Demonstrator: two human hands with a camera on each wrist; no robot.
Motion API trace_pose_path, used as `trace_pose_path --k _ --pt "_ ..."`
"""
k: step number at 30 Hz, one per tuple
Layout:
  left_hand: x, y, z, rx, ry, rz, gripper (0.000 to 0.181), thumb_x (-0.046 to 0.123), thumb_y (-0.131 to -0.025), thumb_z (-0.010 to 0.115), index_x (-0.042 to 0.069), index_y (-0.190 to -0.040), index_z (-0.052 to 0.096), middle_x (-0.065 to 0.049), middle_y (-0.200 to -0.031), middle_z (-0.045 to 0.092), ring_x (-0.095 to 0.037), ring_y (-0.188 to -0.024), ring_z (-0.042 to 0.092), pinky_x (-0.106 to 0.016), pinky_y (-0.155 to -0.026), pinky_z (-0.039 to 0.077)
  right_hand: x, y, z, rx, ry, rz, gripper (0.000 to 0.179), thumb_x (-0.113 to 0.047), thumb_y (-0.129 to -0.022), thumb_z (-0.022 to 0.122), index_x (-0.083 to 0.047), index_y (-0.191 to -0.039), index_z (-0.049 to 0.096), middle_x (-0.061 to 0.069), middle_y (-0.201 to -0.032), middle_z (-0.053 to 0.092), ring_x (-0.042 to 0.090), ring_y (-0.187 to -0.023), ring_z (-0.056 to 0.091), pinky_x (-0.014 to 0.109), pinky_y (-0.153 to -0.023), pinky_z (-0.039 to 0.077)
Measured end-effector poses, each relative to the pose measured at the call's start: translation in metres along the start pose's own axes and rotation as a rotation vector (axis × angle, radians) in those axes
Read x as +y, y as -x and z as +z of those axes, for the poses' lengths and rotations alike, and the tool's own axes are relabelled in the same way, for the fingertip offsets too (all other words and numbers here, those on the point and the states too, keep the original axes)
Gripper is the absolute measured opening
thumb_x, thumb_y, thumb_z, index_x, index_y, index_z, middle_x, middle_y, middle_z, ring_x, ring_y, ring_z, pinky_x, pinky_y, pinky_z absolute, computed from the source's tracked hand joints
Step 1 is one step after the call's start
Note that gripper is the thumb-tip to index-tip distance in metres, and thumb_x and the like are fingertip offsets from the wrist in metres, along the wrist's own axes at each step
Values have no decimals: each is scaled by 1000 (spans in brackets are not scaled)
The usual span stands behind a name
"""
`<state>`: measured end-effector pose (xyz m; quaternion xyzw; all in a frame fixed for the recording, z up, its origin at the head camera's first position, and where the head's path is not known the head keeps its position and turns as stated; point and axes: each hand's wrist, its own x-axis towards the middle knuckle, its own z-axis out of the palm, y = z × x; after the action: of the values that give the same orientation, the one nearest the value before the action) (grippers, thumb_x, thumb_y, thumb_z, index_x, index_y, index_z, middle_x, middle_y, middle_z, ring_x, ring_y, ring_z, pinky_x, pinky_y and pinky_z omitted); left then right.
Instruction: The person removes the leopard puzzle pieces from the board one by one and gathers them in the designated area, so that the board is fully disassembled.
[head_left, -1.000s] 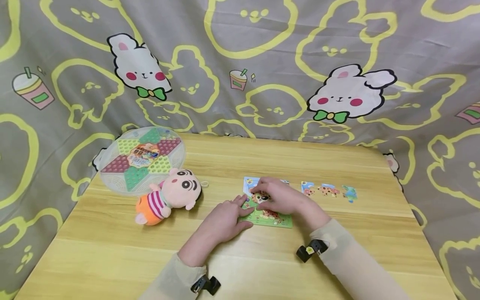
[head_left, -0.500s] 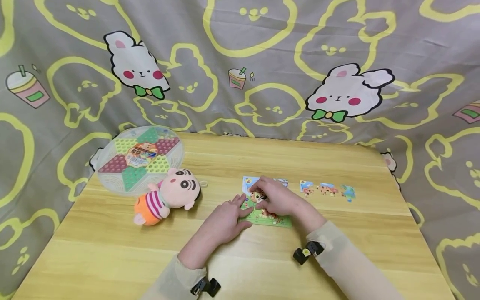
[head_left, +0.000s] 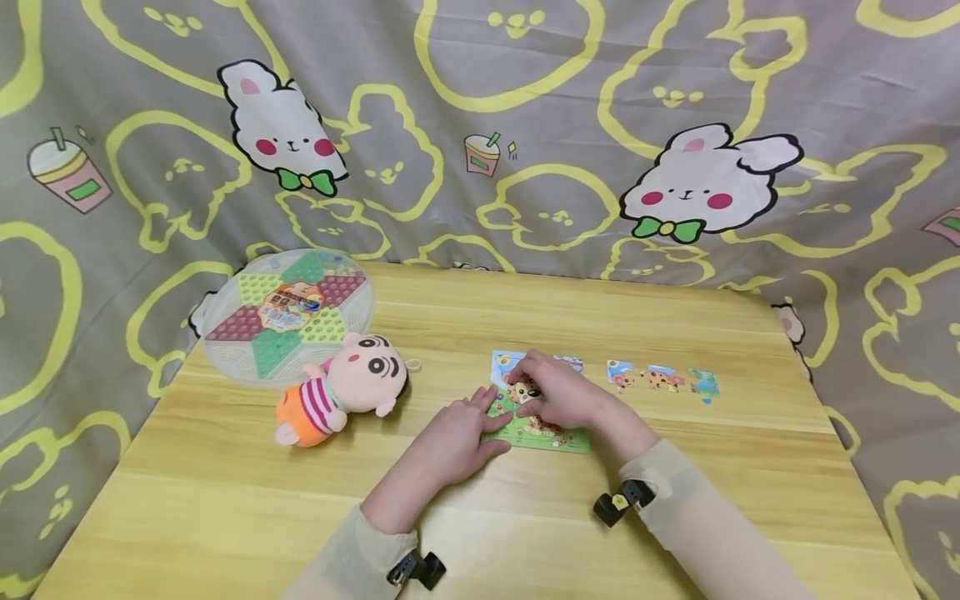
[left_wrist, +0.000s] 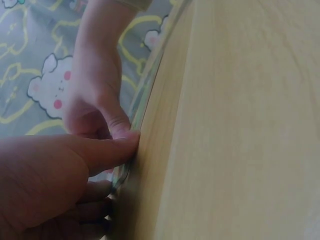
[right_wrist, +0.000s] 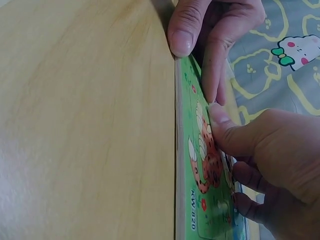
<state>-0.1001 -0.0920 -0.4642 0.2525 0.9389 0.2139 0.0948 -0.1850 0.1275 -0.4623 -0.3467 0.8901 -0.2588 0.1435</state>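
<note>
A jigsaw puzzle board (head_left: 551, 443) with a spotted cartoon animal on green lies flat in the middle of the table. My left hand (head_left: 453, 435) rests at its left side, fingers stretched over the picture and thumb by the near edge. My right hand (head_left: 564, 396) bends over the board from the right, thumb and fingers curled around a puzzle piece (head_left: 523, 392) at the animal's face. In the right wrist view, the right thumb and fingertips touch the board; the piece's outline is mostly hidden. Three loose puzzle pieces (head_left: 663, 377) lie right of the board.
A plush doll (head_left: 337, 390) in a striped top lies to the left. Behind it sits a round Chinese checkers board (head_left: 273, 346) with a coloured star. A grey patterned curtain (head_left: 555, 125) hangs along the table's back and sides.
The head view shifts slightly. Both hands keep nearly the same places on the puzzle board, and the loose pieces stay where they were.
</note>
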Motion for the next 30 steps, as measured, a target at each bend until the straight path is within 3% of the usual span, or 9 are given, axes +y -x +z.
trace_pose_path --k 18,30 --pt "1 -1 -1 -2 38 -9 46 38 -102 73 18 -143 68 -23 -162 41 -44 -144 47 -56 -115 43 -1 3 -3 7 -20 3 41 -17 -89 87 -11 -124 67 -1 -114 60 17 -100 58 43 -93 52" --pt "1 0 1 2 47 -13 47 39 -102 73 18 -143 68 -22 -162 41 -43 -145 46 -56 -115 42 5 8 4 69 -57 -50 41 -14 -89 87 -11 -124 66 0 -113 59 17 -93 55 39 -84 50"
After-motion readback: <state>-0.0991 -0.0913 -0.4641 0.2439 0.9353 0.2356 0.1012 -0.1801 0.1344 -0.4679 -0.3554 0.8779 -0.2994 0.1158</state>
